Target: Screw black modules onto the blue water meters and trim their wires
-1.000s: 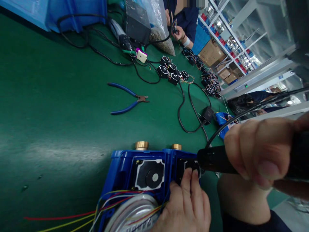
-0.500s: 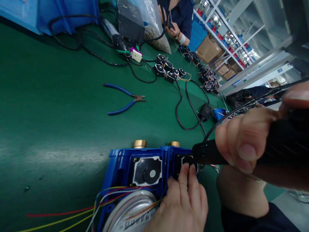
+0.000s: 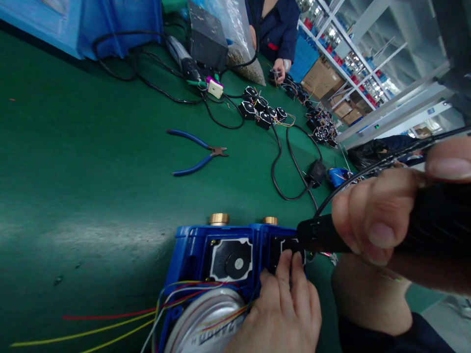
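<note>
My right hand [image 3: 382, 220] is wrapped round a black electric screwdriver [image 3: 324, 233], its narrow end lying over the right part of a blue water meter housing [image 3: 172, 264]. The screwdriver's tip is hidden. With fingers stretched out, my left hand [image 3: 283, 304] presses on a black motor box [image 3: 289, 244] in the right compartment. A second black motor box [image 3: 231, 260] with a white rim sits in the left compartment. Below it is the round meter dial [image 3: 206, 318], partly behind my left hand. Red, yellow and white wires [image 3: 121, 316] trail off to the left.
Blue-handled pliers [image 3: 198, 152] lie spread on the green table [image 3: 91, 196]. Beyond are several motor boxes [image 3: 263, 120], black cables, a black box [image 3: 208, 37], a bag of small parts [image 3: 245, 63] and a blue bin [image 3: 121, 29]. A co-worker's hand [image 3: 279, 71] is at the far side.
The view has shifted slightly, so the table things sit further right. My hands keep their places on the screwdriver and motor box. The co-worker's hand has lowered to the far motor boxes.
</note>
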Demonstrator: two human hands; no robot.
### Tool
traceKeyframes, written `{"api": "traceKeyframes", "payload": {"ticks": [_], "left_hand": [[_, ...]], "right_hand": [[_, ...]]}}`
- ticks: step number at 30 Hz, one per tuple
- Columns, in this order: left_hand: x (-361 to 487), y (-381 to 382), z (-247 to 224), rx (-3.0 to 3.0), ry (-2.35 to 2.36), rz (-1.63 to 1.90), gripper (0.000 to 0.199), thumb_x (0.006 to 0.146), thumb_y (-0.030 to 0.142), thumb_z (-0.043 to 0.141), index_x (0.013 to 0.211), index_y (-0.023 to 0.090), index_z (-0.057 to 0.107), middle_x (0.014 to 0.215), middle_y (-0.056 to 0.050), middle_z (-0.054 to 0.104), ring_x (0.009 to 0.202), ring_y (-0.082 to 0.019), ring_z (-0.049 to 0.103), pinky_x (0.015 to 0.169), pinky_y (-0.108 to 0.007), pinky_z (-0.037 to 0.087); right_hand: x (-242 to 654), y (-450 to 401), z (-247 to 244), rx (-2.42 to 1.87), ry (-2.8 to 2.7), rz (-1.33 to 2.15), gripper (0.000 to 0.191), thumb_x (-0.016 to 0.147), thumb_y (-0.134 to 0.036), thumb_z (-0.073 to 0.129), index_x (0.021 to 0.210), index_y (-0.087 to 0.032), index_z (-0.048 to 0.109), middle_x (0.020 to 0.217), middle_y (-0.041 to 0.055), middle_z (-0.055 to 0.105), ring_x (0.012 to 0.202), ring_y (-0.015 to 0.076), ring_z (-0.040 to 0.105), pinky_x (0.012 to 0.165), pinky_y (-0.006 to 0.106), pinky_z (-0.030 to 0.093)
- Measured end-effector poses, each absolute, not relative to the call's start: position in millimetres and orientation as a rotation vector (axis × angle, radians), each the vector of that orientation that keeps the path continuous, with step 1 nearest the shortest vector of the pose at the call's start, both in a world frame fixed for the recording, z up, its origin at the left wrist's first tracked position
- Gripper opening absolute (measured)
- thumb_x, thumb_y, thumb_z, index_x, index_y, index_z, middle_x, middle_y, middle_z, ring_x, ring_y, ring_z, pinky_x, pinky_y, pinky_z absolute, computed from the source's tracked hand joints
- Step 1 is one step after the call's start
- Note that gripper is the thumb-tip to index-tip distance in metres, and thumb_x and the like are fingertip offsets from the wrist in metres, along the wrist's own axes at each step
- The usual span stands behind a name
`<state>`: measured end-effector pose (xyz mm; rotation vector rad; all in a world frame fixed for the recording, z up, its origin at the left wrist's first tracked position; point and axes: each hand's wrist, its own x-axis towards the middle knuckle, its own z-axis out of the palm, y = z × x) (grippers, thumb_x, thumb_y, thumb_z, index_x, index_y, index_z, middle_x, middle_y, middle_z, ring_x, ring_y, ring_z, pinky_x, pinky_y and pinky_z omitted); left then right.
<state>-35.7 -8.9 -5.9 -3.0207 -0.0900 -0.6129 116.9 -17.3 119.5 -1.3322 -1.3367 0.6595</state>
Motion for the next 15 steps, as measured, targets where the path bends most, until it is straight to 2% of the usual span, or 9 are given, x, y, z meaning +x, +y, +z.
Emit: {"api": "traceKeyframes", "payload": {"ticks": [4,10,15], "left_hand": [[-34.2,-10.5,-5.9,-3.020,-0.128,-0.611,0.035,0.091,0.027,0.032,0.115,0.017,0.055,0.124,-0.008,0.059,0.114,-0.023,0.056,0.083,-0.031,0.044],[-35.1,-11.7,-6.7,-3.042,-0.134,-0.637,0.034,0.090,0.026,0.034,0.114,0.016,0.056,0.122,-0.009,0.060,0.113,-0.024,0.057,0.084,-0.033,0.043],[-33.5,-10.8,-8.9,-3.040,-0.051,-0.645,0.035,0.090,0.028,0.035,0.114,0.013,0.055,0.123,-0.013,0.059,0.115,-0.027,0.055,0.083,-0.037,0.042]], "right_hand": [[118.7,-18.0,119.4,-1.185,-1.413,0.735,0.032,0.071,-0.050,0.069,0.096,-0.032,0.062,0.061,0.0023,0.061,0.038,0.0184,0.051,0.038,0.035,0.046],[117.4,-20.2,118.4,-1.192,-1.499,0.724,0.027,0.073,-0.048,0.070,0.097,-0.040,0.060,0.065,0.0003,0.061,0.043,0.0177,0.053,0.041,0.034,0.048],[121.1,-16.9,117.5,-1.150,-1.436,0.769,0.017,0.082,-0.044,0.063,0.097,-0.037,0.061,0.060,0.0000,0.062,0.039,0.0176,0.053,0.038,0.032,0.049]]}}
